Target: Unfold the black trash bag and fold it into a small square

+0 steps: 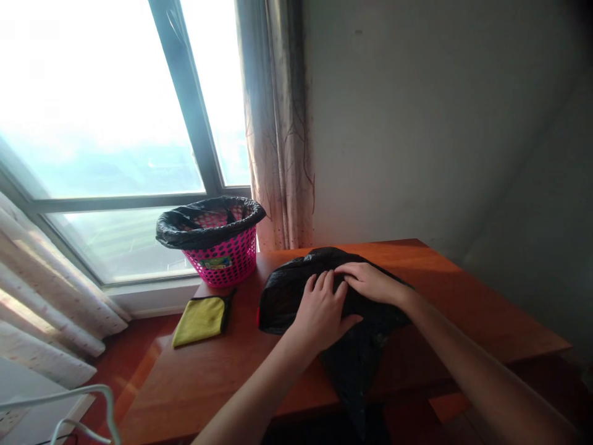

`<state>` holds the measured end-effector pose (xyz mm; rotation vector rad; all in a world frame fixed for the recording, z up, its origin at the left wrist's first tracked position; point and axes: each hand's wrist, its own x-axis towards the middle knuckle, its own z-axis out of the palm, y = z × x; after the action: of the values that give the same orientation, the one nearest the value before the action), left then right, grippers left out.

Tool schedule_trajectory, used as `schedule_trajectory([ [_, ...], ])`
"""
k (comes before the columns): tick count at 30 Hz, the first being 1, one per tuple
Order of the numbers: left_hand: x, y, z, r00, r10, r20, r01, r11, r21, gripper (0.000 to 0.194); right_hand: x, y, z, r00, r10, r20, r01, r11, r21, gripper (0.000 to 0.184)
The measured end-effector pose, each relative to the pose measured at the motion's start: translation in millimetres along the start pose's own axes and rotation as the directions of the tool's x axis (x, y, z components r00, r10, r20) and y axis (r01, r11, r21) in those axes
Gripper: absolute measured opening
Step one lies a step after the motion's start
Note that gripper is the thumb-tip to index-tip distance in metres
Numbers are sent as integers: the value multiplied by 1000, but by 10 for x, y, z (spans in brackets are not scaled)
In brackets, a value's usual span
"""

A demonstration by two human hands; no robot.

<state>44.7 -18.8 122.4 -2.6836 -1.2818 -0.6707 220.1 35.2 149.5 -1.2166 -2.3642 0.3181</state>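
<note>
A black plastic bag (287, 290) lies bunched on the wooden table (463, 303), with part of it hanging over the near edge. My left hand (322, 312) rests flat on top of the bag, fingers stretched out. My right hand (370, 281) lies just beyond it, fingers extended and pressing on the same bag. A small red edge shows under the bag's left side; what it belongs to is hidden.
A pink mesh basket (227, 256) lined with a black bag stands at the table's far left corner. A folded yellow cloth (199, 320) lies in front of it. A window and curtains are behind; a grey wall is to the right.
</note>
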Motion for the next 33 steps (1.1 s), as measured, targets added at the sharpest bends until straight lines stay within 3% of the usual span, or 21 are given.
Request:
schedule_trajectory([
  [5,23,-59,211,991,32,127,-33,999,8,52,412,279,200,992,73,102,-56,984,-167,24],
  [10,-140,106,153,969,122,214,-134,990,40,28,591,374,405,981,129,146,-104,980,-170,38],
  [14,-414,308,174,903,300,308,-299,953,-51,23,792,462,510,971,185,154,-155,970,-187,36],
  [18,-804,431,456,854,400,332,-413,910,-35,21,942,591,571,963,216,162,-183,963,-197,35],
  [21,-988,399,683,864,358,355,-381,925,-6,25,982,652,602,961,218,171,-182,962,-203,32],
  [23,-1017,350,726,878,296,376,-314,949,-13,30,965,644,596,962,204,179,-166,964,-207,30],
  [25,-986,317,643,880,255,401,-251,966,-64,37,892,589,562,969,179,170,-141,966,-214,36],
  [29,-823,324,218,920,176,349,-112,974,-197,57,543,384,440,986,119,116,-91,971,-221,45],
  [33,-592,280,-58,971,102,214,-37,958,-286,41,61,234,351,991,60,118,-32,974,-226,42],
])
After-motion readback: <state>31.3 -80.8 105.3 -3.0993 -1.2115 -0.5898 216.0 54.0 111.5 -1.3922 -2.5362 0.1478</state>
